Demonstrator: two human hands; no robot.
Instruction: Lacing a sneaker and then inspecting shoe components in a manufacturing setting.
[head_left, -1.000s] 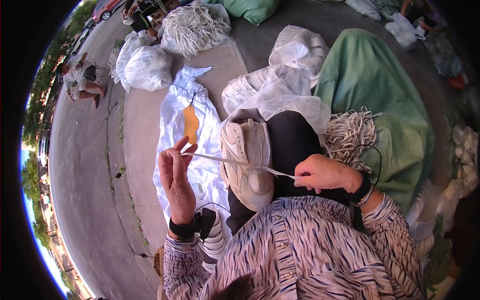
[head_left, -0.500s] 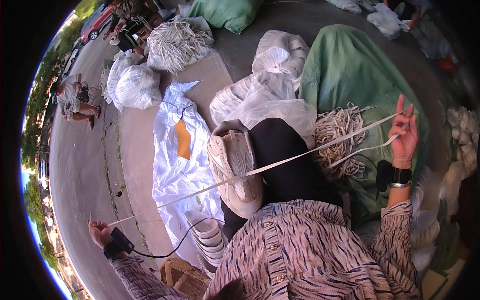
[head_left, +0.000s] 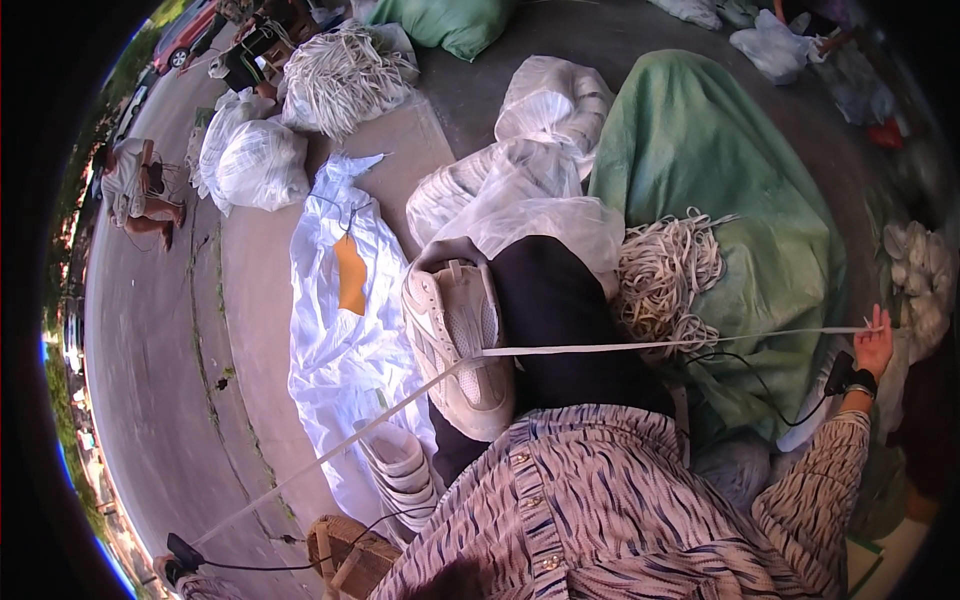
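Compared with half a second before, the right hand (head_left: 873, 345) is now lower and farther out to the side, the left hand (head_left: 165, 569) is also lower, at the dark edge of the view, and the lace (head_left: 590, 350) between them is now bent on the shoe (head_left: 465, 315), where before it was crossing almost straight. From the biggest things to the smallest, the patterned shirt (head_left: 590, 500) of the person fills the lower part, and beyond the right knee stands a tall green cover (head_left: 715, 150). To the left of the lap, a crumpled white sheet (head_left: 330, 350) with an orange patch (head_left: 351, 275) is spread out. Past the knees lie translucent bags (head_left: 540, 175) with pale contents. Black trousers (head_left: 560, 310) cover the leg beside the shoe. This shoe, beige and white, rests on the lap, with its toe toward the person and its opening away. Against the green cover is a tangled heap of laces (head_left: 670, 275), and near the lower left are a stack of pale curved pieces (head_left: 400, 465) and a wicker seat (head_left: 350, 550). On the right hand, the fingers are drawn narrowly together and hold one end of the lace, with one finger standing up. On the left side the lace runs down toward the hand, which is dim and partly cut, so I cannot tell how its fingers are closed.
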